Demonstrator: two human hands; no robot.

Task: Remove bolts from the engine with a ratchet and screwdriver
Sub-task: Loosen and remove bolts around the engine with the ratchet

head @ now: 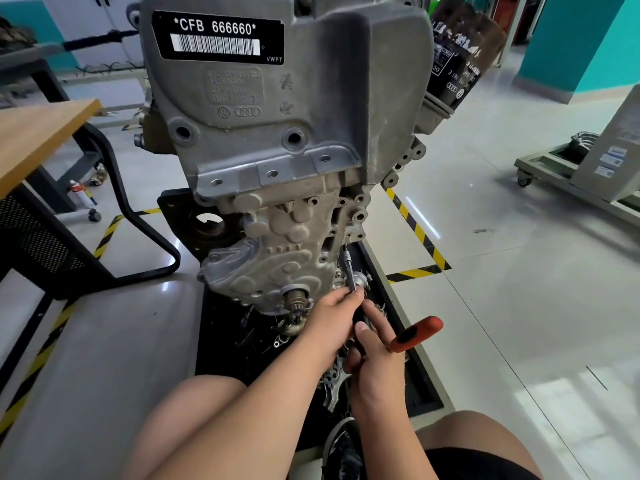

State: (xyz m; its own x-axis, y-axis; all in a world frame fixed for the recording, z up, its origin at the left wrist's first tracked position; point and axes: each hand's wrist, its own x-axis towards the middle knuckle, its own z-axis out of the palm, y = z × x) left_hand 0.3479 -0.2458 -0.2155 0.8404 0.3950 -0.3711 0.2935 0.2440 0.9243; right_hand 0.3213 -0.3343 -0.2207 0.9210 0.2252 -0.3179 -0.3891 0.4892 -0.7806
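Ratchet [414, 334] extension [349, 268] reaches up to the low right edge of the engine [277, 133] – left hand [334, 317] pinches the shaft, likely steadying it, right hand [375, 362] grips the red handle to turn – black tray [420, 382] below catches loose parts

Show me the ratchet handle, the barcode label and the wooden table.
ratchet handle [417, 333], head view, middle of the red grip.
barcode label [216, 45], head view, the white barcode strip.
wooden table [34, 140], head view, bare part of its top.

Bright, glare on floor [519, 271], edges warped
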